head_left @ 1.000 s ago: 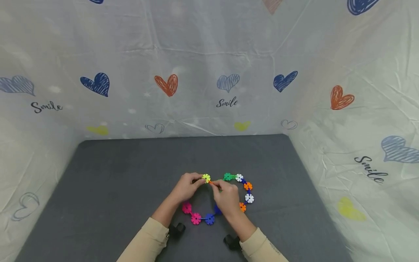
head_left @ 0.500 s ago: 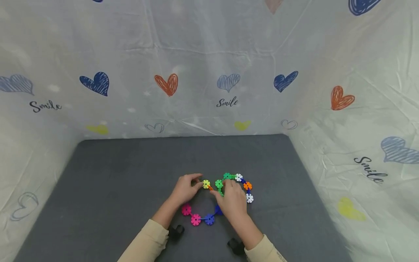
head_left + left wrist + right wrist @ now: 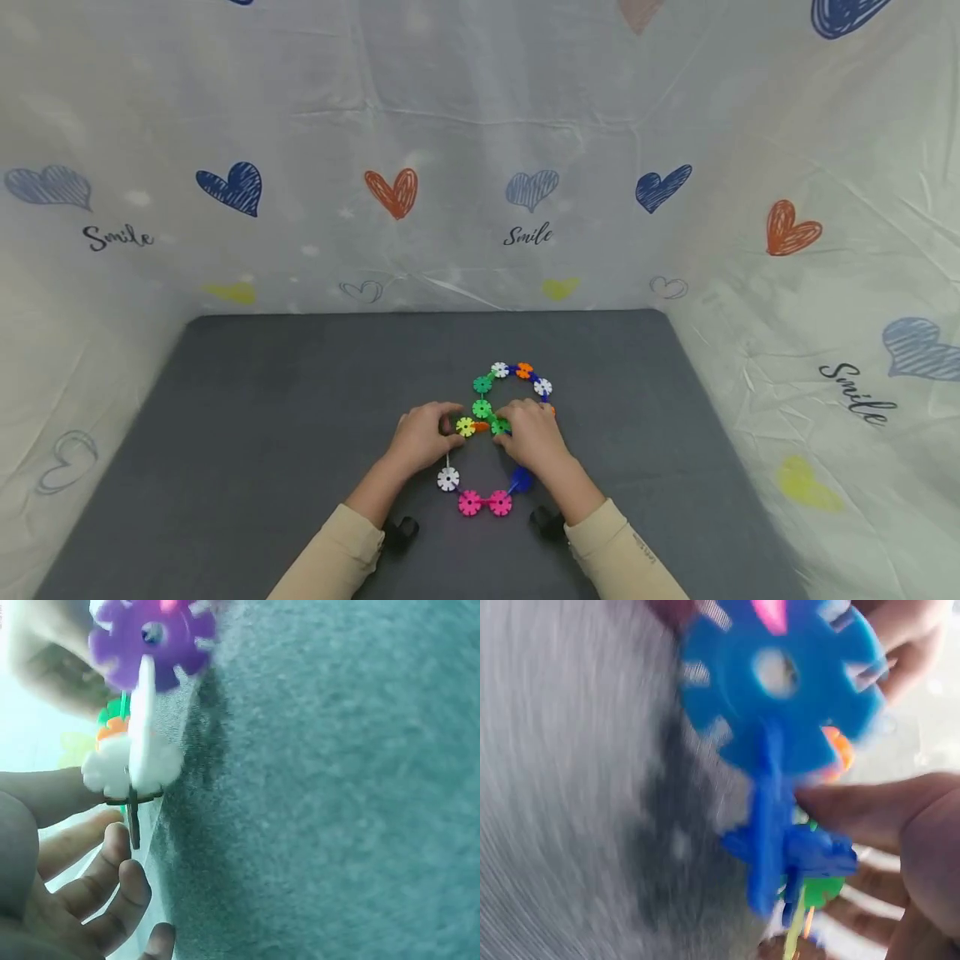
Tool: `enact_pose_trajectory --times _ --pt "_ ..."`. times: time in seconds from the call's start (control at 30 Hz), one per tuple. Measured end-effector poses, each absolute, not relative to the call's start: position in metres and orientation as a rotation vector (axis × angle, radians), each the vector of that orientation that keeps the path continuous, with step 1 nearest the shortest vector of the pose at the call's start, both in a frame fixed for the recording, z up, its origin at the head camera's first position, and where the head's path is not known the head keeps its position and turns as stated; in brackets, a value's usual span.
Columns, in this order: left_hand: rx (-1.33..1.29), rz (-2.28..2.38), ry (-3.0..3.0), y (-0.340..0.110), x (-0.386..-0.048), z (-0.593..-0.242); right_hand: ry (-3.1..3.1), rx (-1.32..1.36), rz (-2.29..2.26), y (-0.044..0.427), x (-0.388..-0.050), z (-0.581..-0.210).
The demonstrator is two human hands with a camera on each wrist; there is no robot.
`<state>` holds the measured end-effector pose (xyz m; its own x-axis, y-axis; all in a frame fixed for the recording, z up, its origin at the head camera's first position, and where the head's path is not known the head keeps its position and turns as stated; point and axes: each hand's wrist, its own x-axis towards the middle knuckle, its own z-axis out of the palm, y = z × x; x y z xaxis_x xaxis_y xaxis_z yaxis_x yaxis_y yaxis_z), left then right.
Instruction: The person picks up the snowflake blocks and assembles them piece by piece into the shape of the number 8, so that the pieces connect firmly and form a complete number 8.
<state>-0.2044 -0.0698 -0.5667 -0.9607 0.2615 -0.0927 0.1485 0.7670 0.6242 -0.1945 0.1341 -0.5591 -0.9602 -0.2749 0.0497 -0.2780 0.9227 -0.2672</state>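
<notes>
Slotted snowflake discs are linked in a chain of two loops. In the head view, the far loop holds a white disc [image 3: 500,369] and a green disc [image 3: 482,384]; pink discs [image 3: 484,502] lie on the near side. My left hand [image 3: 422,435] grips the chain's left side beside a yellow disc [image 3: 465,427]. Its thumb touches near a white disc [image 3: 112,769] in the left wrist view, below a purple disc [image 3: 152,637]. Opposite, my right hand [image 3: 536,437] pinches the chain by a green disc [image 3: 500,426]. Blue discs [image 3: 780,682] blur in the right wrist view.
A dark grey cloth [image 3: 300,400] covers the table. White fabric [image 3: 450,125] printed with hearts stands behind and at both sides. Black wrist straps [image 3: 401,532] sit below the sleeves.
The chain has shifted and turned: its far loop moved left and away, and its near pink discs moved right. My right hand let go of the orange and yellow discs and took the chain farther right.
</notes>
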Motion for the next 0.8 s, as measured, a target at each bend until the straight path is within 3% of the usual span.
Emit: enact_pose_trajectory --times 0.2,0.43,0.8 --pt "0.403 0.985 2.853 -0.062 -0.2 -0.568 -3.055 0.617 0.404 0.146 -0.205 -0.562" --pt "0.693 0.573 3.091 -0.042 -0.209 -0.567 -3.016 0.661 0.38 0.149 -0.209 -0.561" --pt "0.602 0.708 3.168 -0.035 -0.205 -0.568 -2.955 0.774 0.472 0.153 -0.214 -0.564"
